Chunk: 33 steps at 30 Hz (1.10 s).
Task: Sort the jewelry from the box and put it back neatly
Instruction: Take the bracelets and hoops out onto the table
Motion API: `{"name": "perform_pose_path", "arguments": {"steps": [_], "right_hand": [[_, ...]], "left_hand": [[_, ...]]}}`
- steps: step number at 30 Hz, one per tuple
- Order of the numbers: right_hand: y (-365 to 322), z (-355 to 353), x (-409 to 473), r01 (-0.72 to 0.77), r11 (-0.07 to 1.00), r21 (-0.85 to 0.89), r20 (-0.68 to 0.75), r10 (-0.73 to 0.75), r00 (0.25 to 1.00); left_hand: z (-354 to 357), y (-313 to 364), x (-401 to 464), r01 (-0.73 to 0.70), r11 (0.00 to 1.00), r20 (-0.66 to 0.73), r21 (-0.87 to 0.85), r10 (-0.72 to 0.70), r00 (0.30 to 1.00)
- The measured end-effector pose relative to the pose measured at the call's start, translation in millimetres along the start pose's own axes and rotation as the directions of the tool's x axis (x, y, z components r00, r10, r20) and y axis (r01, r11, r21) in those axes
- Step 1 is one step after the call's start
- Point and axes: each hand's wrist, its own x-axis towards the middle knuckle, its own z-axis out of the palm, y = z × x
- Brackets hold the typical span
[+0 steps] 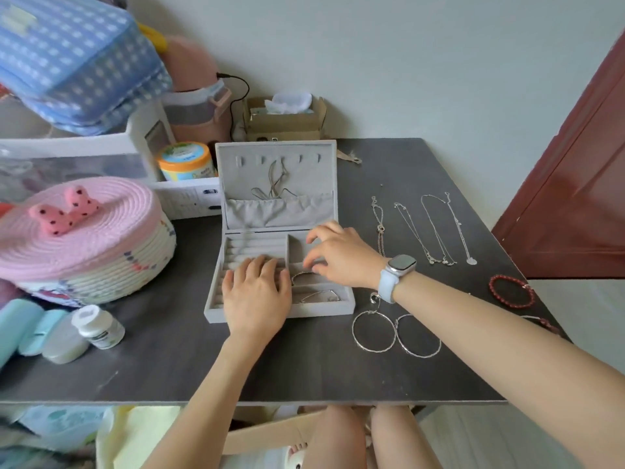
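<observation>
1. The grey jewelry box (216, 292) stood open on the dark table (304, 367), its lid upright with a chain (275, 184) hanging into the lid's pocket.
2. The left hand (257, 292) lay flat on the ring rolls at the left of the box, fingers straight and gripping nothing.
3. The right hand (341, 257), with a watch (400, 265) on its wrist, hovered over the compartments on the right side of the box, fingers loosely bent; whether the fingertips pinched anything I could not tell.
4. Two thin silver bangles lay in the box: one (301, 276) just beneath the right fingertips, the other (319, 296) in the front compartment.
5. Four silver necklaces (436, 231) lay stretched side by side on the table right of the box.
6. Two large hoops (373, 331) lay touching each other in front of the box, under the right forearm.
7. A red bead bracelet (512, 291) lay near the table's right edge.
8. A pink-lidded woven basket (84, 245) and a small white bottle (98, 328) stood to the left of the box.
</observation>
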Motion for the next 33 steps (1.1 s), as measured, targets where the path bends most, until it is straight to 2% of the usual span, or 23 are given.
{"name": "perform_pose_path", "arguments": {"steps": [6,8,12,16,18,20,23,25,28,31,33], "right_hand": [[-2,6,8,0.107,0.971,-0.216,0.004,-0.109,0.994],[-1,9,8,0.104,0.967,-0.234,0.015,-0.103,0.995],[1,10,9,0.060,0.989,-0.136,0.042,-0.054,0.998],[6,13,12,0.081,0.995,-0.062,0.062,-0.077,0.995],[9,10,8,0.049,0.995,0.092,-0.051,-0.044,0.998],[10,1,1,-0.017,0.947,0.320,-0.188,0.081,0.979],[14,-17,-9,0.002,0.853,0.522,-0.385,0.233,0.893],[19,-28,-17,0.037,0.833,0.552,-0.478,0.280,0.833],[30,-39,-38,0.029,0.821,0.570,-0.521,0.333,0.786],[44,-43,-70,-0.047,0.806,0.590,-0.483,0.399,0.780],[55,-44,-97,-0.108,0.786,0.608,-0.430,0.441,0.787]], "left_hand": [[0,1,1,0.004,1.000,-0.011,-0.014,-0.004,1.000],[1,1,0,0.006,1.000,-0.021,-0.020,-0.007,1.000],[0,1,0,0.004,0.999,-0.044,-0.034,-0.005,0.999],[-1,2,0,-0.002,0.999,-0.024,-0.035,0.001,1.000],[1,0,0,0.000,1.000,-0.006,-0.032,0.000,1.000],[2,-1,1,0.006,1.000,-0.005,-0.023,-0.006,1.000],[3,0,1,0.011,1.000,-0.010,-0.015,-0.011,1.000],[2,1,0,0.020,1.000,-0.010,-0.024,-0.020,1.000],[1,2,-1,0.009,0.998,-0.053,-0.061,-0.012,0.998],[-3,12,-7,-0.003,0.985,-0.088,-0.172,-0.012,0.996],[-7,30,-16,-0.072,0.968,-0.149,-0.242,0.036,0.988]]}}
